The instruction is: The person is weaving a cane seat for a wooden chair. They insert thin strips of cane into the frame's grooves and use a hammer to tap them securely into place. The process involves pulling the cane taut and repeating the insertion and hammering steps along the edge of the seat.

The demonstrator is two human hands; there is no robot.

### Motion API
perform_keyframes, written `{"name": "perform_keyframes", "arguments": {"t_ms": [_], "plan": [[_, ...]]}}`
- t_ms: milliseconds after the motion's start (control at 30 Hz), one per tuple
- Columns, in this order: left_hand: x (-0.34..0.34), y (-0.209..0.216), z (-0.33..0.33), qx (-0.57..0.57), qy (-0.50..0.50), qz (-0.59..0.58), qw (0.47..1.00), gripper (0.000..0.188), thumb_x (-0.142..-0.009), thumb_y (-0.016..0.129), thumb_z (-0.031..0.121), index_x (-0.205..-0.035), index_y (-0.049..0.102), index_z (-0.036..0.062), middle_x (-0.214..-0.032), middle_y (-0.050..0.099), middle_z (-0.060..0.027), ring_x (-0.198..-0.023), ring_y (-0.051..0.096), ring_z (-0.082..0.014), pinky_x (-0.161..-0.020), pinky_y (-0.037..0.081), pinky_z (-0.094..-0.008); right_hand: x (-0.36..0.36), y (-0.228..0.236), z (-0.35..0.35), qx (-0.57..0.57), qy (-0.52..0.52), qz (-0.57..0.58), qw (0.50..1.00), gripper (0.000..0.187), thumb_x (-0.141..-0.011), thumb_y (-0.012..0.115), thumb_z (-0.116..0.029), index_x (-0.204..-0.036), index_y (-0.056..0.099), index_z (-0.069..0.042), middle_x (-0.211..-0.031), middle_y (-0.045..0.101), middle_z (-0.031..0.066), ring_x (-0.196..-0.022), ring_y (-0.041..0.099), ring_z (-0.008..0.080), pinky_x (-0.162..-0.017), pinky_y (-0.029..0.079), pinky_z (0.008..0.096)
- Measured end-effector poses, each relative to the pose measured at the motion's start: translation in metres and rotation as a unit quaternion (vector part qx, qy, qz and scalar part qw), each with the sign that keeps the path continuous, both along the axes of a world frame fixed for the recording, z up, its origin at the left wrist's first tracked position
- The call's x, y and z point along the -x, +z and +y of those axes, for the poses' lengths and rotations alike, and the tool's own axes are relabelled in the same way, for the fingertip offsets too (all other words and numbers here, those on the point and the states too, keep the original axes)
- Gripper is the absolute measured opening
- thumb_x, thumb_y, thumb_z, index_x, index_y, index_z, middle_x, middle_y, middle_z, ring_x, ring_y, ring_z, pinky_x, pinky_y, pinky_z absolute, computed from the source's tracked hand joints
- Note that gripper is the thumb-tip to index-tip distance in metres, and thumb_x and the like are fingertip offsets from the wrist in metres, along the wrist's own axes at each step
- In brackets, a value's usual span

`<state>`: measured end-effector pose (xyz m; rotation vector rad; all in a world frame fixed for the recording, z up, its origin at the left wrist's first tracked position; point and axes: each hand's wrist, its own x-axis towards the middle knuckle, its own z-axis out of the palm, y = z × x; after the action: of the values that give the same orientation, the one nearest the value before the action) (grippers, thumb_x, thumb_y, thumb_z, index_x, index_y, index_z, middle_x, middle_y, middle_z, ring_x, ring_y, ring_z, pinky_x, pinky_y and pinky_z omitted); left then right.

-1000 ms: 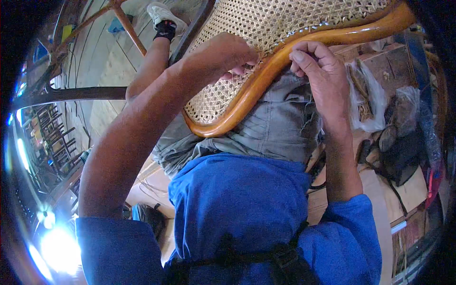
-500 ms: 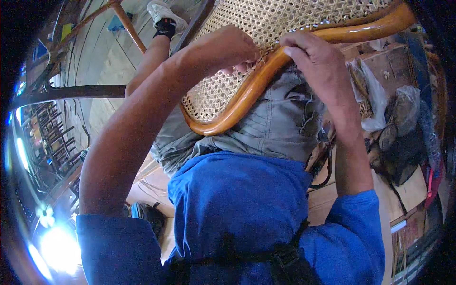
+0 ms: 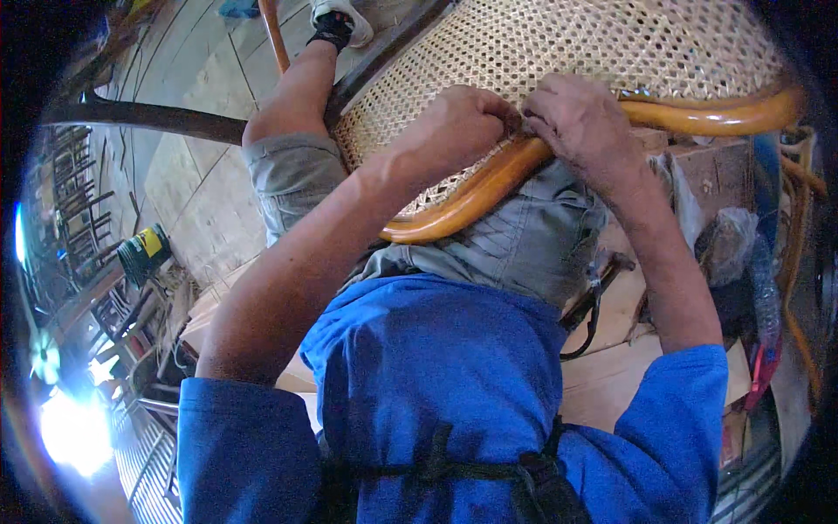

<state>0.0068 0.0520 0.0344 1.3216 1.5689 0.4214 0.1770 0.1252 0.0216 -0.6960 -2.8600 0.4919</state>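
Note:
A woven cane panel (image 3: 594,44) in an open lattice lies over my lap, edged by a curved, glossy orange-brown rail (image 3: 463,208). My left hand (image 3: 467,122) is closed, its thumb and fingers pinched together at the weave just above the rail. My right hand (image 3: 580,122) meets it from the other side with curled fingertips pressed at the same spot, its palm side over the rail. The fingertips of both hands nearly touch. Whatever they pinch there is too small or too hidden to make out.
Dark wooden bars (image 3: 166,118) run past my bent left leg at the upper left. To the right sit clear plastic bags (image 3: 731,240) and a wooden block (image 3: 711,175). Stacked wooden frames and a dark green box with a yellow patch (image 3: 144,253) stand farther left.
My left hand has shifted right and lower in view, closer to my right hand. The panel and rail also sit lower, and the whole view has turned somewhat.

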Motion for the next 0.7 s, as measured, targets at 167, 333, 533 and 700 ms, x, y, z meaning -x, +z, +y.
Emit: {"name": "perform_keyframes", "arguments": {"t_ms": [167,333,533,700], "plan": [[0.006,-0.015,-0.015,-0.021,0.063,-0.039,0.997,0.026,-0.078,0.053,0.017,-0.096,0.063,0.0008,-0.072,0.063,-0.0093,-0.064,0.057,-0.0146,-0.062,0.047,-0.0289,0.006,-0.001,-0.008,0.011,-0.002,0.024,1.000,0.011,-0.072,0.060,-0.010,-0.080,0.058,-0.003,-0.076,0.052,0.0113,-0.076,0.053,0.0297,-0.067,0.044,0.0394],[0.001,-0.013,-0.019,-0.105,0.085,-0.026,0.991,0.025,-0.079,0.052,0.018,-0.091,0.063,-0.0003,-0.075,0.063,-0.0139,-0.065,0.059,-0.0186,-0.064,0.048,-0.0333,0.012,0.012,-0.013,0.004,-0.024,0.003,1.000,0.012,-0.073,0.056,-0.008,-0.083,0.056,-0.003,-0.079,0.053,0.0119,-0.080,0.052,0.0312,-0.070,0.043,0.0410],[-0.009,-0.017,-0.017,-0.132,0.116,-0.065,0.982,0.026,-0.082,0.055,0.023,-0.087,0.063,-0.0008,-0.074,0.062,-0.0158,-0.068,0.060,-0.0219,-0.066,0.047,-0.0351,0.010,0.020,-0.015,0.022,-0.057,0.036,0.997,0.011,-0.075,0.053,-0.007,-0.084,0.056,-0.002,-0.085,0.056,0.0130,-0.083,0.052,0.0318,-0.074,0.042,0.0418],[-0.001,0.002,-0.017,0.001,0.191,-0.300,0.935,0.027,-0.084,0.054,0.025,-0.088,0.063,-0.0007,-0.071,0.060,-0.0056,-0.065,0.055,-0.0127,-0.061,0.045,-0.0267,0.014,0.051,-0.023,0.207,-0.164,0.121,0.957,0.011,-0.079,0.056,-0.005,-0.089,0.059,-0.001,-0.087,0.059,0.0095,-0.083,0.057,0.0207,-0.076,0.045,0.0310]]}}
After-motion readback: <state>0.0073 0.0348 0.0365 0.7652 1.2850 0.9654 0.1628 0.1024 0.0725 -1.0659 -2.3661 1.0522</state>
